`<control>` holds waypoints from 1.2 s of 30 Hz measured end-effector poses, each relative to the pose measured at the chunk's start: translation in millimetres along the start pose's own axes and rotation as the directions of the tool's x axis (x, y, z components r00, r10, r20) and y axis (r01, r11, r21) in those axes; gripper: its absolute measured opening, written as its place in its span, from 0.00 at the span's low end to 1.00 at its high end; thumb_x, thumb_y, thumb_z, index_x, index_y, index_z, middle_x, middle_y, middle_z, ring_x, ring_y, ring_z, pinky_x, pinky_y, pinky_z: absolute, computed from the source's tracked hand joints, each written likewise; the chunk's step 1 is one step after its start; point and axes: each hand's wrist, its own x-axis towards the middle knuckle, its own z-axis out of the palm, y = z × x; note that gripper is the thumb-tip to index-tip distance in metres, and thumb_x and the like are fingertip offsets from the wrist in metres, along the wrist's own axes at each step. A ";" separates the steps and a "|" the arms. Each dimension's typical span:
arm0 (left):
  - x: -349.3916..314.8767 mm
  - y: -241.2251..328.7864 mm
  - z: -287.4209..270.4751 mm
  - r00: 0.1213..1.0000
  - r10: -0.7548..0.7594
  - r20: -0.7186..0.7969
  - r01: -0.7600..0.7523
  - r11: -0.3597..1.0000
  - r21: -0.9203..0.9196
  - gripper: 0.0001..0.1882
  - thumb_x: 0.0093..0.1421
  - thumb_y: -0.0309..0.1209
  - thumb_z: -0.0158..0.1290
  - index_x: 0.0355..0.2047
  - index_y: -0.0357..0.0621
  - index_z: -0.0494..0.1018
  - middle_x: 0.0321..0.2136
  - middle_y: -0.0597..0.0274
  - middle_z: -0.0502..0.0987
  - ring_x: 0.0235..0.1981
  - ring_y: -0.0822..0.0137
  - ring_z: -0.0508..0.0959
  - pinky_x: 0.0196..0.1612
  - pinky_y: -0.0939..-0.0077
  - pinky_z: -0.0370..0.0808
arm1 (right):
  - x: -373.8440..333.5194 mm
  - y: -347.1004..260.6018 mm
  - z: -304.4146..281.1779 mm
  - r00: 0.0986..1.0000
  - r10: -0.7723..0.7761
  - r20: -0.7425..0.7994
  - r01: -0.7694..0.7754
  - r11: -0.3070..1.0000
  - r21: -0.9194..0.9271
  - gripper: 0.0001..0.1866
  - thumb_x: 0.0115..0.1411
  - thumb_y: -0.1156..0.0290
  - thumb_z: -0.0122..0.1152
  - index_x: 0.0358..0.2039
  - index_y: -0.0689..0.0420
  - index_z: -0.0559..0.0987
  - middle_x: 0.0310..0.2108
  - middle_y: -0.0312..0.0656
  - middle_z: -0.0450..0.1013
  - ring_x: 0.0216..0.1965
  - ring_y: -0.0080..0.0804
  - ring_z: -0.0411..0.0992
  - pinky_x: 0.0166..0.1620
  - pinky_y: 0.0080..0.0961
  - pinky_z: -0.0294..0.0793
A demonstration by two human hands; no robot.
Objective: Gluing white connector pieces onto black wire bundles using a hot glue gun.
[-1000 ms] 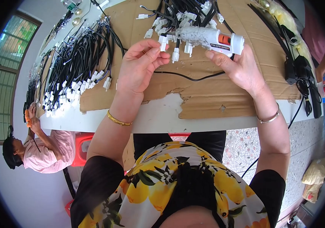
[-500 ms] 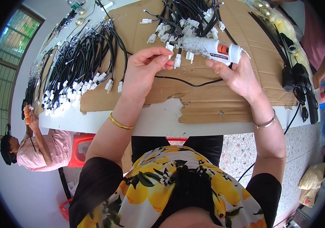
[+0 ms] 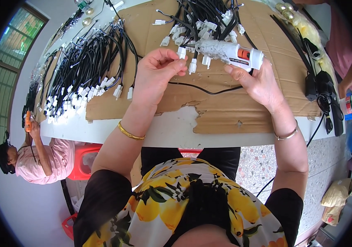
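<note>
Looking down from the head camera, the left hand (image 3: 156, 74) is raised over the cardboard sheet (image 3: 242, 111) with its fingers curled in, thumb and fingertips pinching a small white plug connector (image 3: 181, 52) at the end of a black wire (image 3: 209, 89). That wire runs in a loose curve across the cardboard between the two hands.

The right hand (image 3: 255, 82) is closed around the rear of a white glue gun (image 3: 230, 52) with an orange band — the gun lies level, its frosted nozzle end pointing left toward the pinched connector. Nozzle and connector sit just beside each other; whether they touch cannot be told. A second white connector (image 3: 192, 66) hangs just below the first, between the two hands.

Behind the hands, at the far edge of the cardboard, lies a tangled heap of black wires with white connectors (image 3: 202, 18). A larger bundle of the same wires (image 3: 86, 70) spreads to the left, its white ends fanned toward the edge of the white table (image 3: 167, 131). To the right lie black cables with plugs (image 3: 318, 88). Each wrist carries a bracelet — a gold bangle (image 3: 129, 132) on the left, a thinner one on the right.

At lower left, another person in a pink top (image 3: 40, 158) sits beside a red stool (image 3: 84, 161).
</note>
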 end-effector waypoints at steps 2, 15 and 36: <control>0.2 0.1 0.5 1.000 -0.007 0.004 0.007 1.000 0.001 0.04 0.50 0.20 0.53 0.26 0.37 0.68 0.27 0.59 0.75 0.26 0.74 0.74 0.31 0.83 0.73 | 0.5 -0.5 0.3 1.000 0.016 0.005 -0.016 1.000 0.012 0.16 0.54 0.72 0.55 0.40 0.68 0.69 0.30 0.40 0.73 0.34 0.21 0.70 0.37 0.17 0.69; 2.6 -5.6 -6.7 0.985 -0.037 0.168 0.069 0.981 -0.184 0.04 0.55 0.21 0.44 0.32 0.40 0.65 0.35 0.48 0.74 0.28 0.66 0.75 0.35 0.75 0.73 | -0.9 -2.0 2.1 1.000 0.022 -0.009 -0.021 0.996 0.087 0.14 0.53 0.73 0.55 0.39 0.67 0.70 0.29 0.38 0.73 0.31 0.18 0.68 0.35 0.16 0.68; 4.4 -9.3 -11.4 0.946 -0.070 0.318 0.179 0.927 -0.329 0.07 0.58 0.23 0.42 0.37 0.43 0.63 0.40 0.42 0.71 0.32 0.65 0.75 0.36 0.74 0.73 | -1.4 -7.7 -0.6 1.000 -0.017 0.007 0.016 0.993 0.114 0.14 0.53 0.73 0.56 0.39 0.67 0.69 0.30 0.39 0.73 0.32 0.19 0.69 0.36 0.16 0.69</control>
